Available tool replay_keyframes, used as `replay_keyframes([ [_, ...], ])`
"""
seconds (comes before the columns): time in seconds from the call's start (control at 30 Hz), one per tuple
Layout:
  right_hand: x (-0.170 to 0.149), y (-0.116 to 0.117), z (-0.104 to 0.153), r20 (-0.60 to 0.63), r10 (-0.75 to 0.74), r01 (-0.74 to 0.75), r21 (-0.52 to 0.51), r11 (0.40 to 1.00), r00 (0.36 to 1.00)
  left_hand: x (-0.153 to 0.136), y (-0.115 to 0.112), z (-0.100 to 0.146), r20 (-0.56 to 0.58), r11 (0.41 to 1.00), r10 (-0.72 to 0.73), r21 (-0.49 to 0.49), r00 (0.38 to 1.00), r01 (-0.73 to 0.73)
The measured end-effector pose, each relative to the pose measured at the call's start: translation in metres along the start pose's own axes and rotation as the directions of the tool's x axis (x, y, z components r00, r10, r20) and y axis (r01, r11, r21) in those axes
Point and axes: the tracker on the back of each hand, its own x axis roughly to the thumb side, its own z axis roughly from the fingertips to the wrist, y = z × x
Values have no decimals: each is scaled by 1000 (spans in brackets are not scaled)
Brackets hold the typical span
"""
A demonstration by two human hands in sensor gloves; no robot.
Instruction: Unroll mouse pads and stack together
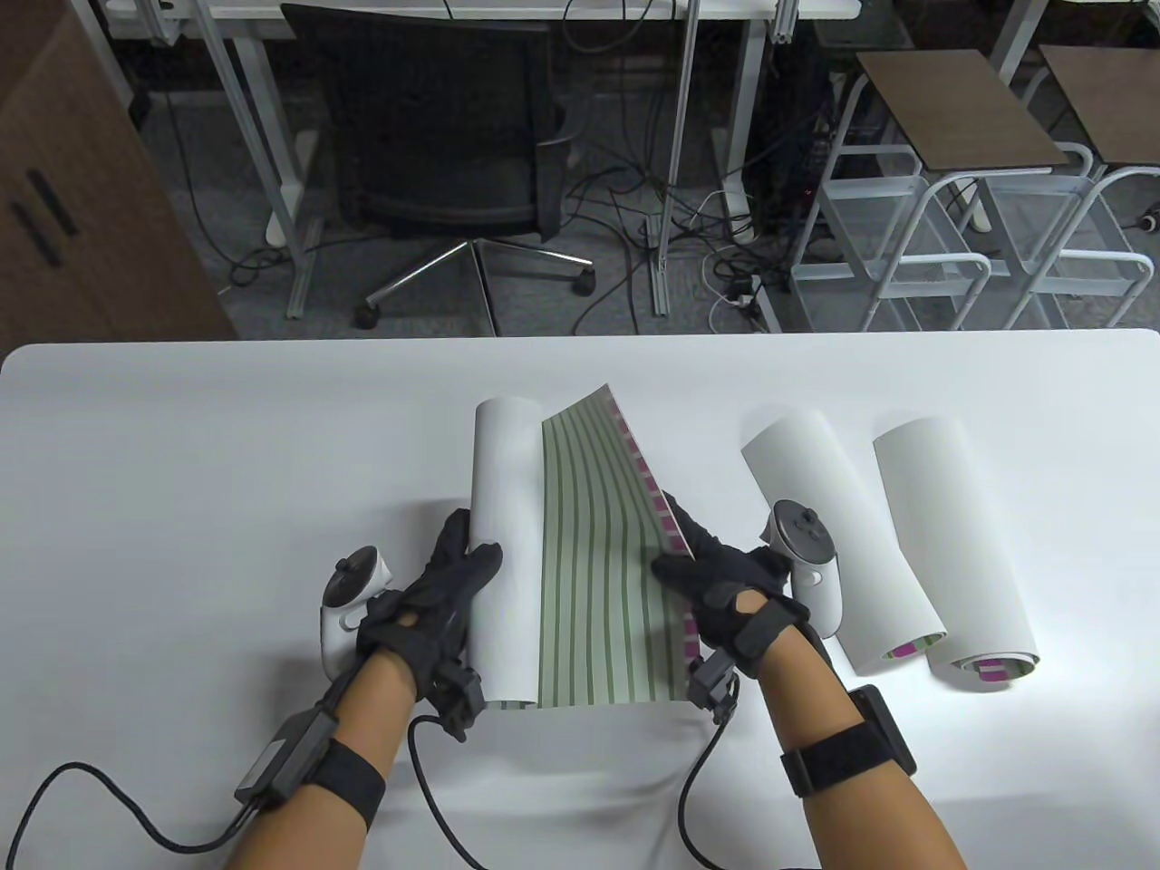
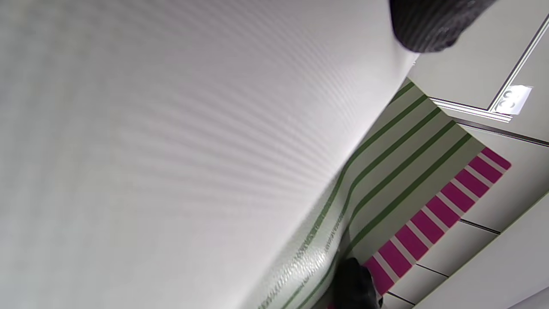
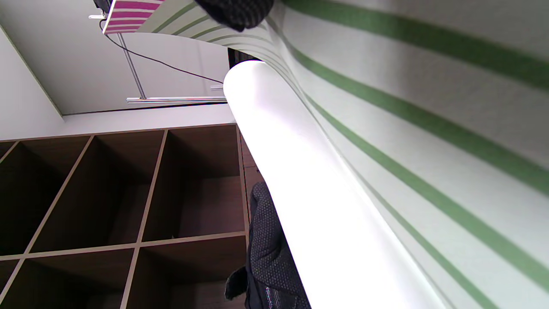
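Observation:
A half-unrolled mouse pad (image 1: 598,562) lies at the table's middle. Its face is pale green with dark green stripes and a magenta-striped edge; its back is white. My left hand (image 1: 444,589) holds the still-rolled white part (image 1: 503,544) on the left. My right hand (image 1: 716,571) grips the magenta edge (image 1: 657,507) and holds it lifted off the table. The roll (image 2: 193,150) fills the left wrist view, with the striped face (image 2: 399,171) beside it. The right wrist view shows the roll (image 3: 309,189) and the striped face (image 3: 429,128). Two rolled pads (image 1: 838,535) (image 1: 952,553) lie to the right.
The white table (image 1: 181,471) spreads wide on the left. Cables (image 1: 435,797) run from my wrists across the near edge. Beyond the far edge stand an office chair (image 1: 444,163) and metal stools (image 1: 961,181). A dark wooden shelf unit (image 3: 116,193) shows in the right wrist view.

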Motion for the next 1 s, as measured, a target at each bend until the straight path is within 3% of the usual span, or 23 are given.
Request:
replay_keyframes([
  [0.23, 7, 11, 0, 15, 51, -51, 12, 999, 999, -10, -6, -2, -73, 998, -47, -52, 996, 43],
  [0.63, 14, -7, 7, 41, 19, -18, -21, 1000, 999, -10, 16, 1, -69, 990, -50, 129, 996, 58],
  [1.0, 18, 0, 7, 58, 42, -42, -1, 999, 997, -11, 12, 0, -63, 999, -51, 3, 997, 51],
])
